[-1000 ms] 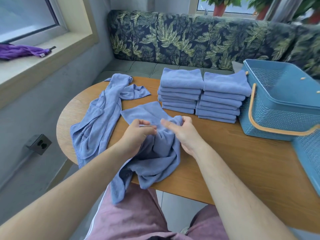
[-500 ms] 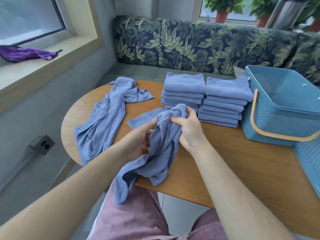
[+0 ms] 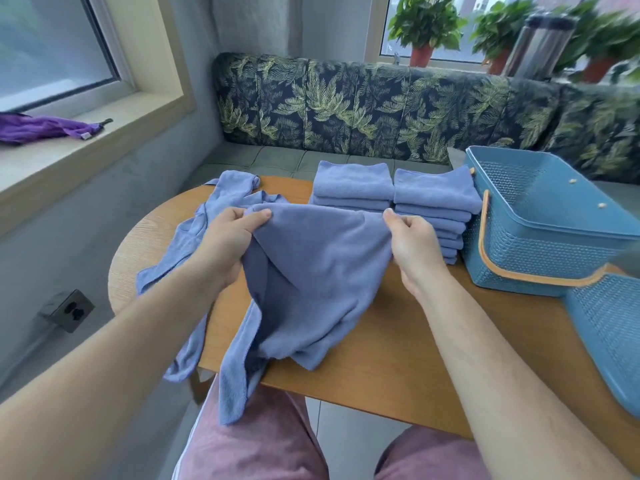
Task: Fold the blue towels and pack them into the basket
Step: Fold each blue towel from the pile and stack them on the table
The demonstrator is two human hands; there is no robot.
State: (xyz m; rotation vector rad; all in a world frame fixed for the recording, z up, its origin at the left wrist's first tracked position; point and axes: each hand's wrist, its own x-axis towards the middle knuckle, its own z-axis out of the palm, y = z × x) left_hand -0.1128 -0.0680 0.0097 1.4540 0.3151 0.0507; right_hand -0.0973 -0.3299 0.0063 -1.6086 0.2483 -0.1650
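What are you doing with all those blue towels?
A person is folding towels at a wooden table. The left hand and the right hand each pinch the top edge of one blue towel, holding it spread out between them, with its lower end hanging over the table's near edge. Behind it sit one folded stack and a second folded stack, next to the blue basket. No towel shows inside it yet. A crumpled towel waits on the left.

A blue towel [image 3: 311,271] hangs spread at centre frame, its lower end drooping toward the bottom. A second towel [image 3: 194,237] lies crumpled at left. Two folded stacks [image 3: 433,192] stand upper centre, just beside the blue basket [image 3: 554,220] at right.
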